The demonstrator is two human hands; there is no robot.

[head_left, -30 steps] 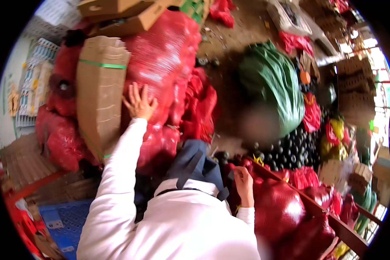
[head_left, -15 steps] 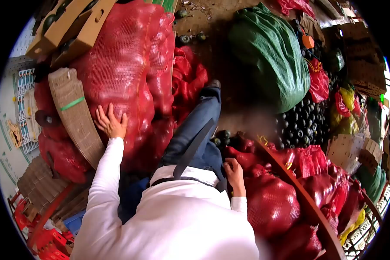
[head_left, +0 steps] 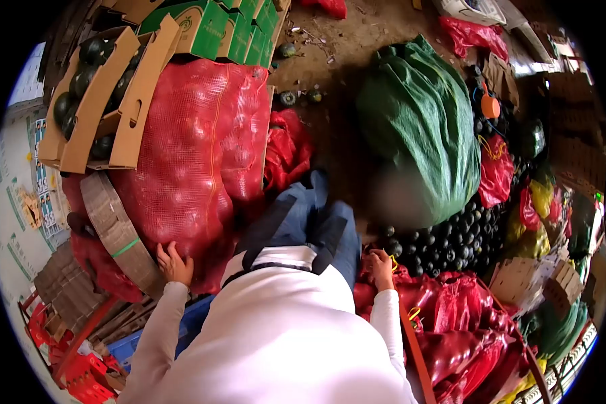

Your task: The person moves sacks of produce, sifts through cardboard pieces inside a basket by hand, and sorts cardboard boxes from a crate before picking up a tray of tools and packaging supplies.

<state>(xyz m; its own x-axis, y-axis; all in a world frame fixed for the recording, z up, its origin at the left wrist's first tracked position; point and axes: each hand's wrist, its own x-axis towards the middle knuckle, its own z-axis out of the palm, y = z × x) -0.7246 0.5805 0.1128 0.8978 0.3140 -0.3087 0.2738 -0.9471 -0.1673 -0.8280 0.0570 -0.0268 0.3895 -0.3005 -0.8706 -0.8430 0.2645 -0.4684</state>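
My left hand [head_left: 176, 264] lies with fingers apart against the lower part of a large red mesh sack [head_left: 182, 148], whose round contents bulge through the net. Just left of that hand stands a bent stack of flattened cardboard [head_left: 118, 225] tied with a green strap. On the other side, my right hand [head_left: 382, 268] is beside my thigh, fingers curled down at the edge of the red sacks [head_left: 438, 310], close to the upper end of a reddish-brown rail [head_left: 413, 350]. What lies under those fingers is hidden.
Open cartons of dark green squash [head_left: 81, 84] sit on the left sack, below green boxes [head_left: 195, 27]. A big green bag [head_left: 421, 121] is ahead right, beside many loose dark squash [head_left: 454, 242]. A blue crate [head_left: 195, 320] is behind my left hand.
My view has shifted, bringing the cartons and green boxes further into sight. My left hand is lower on the sack. My right hand has moved from my hip to the red sacks and rail.
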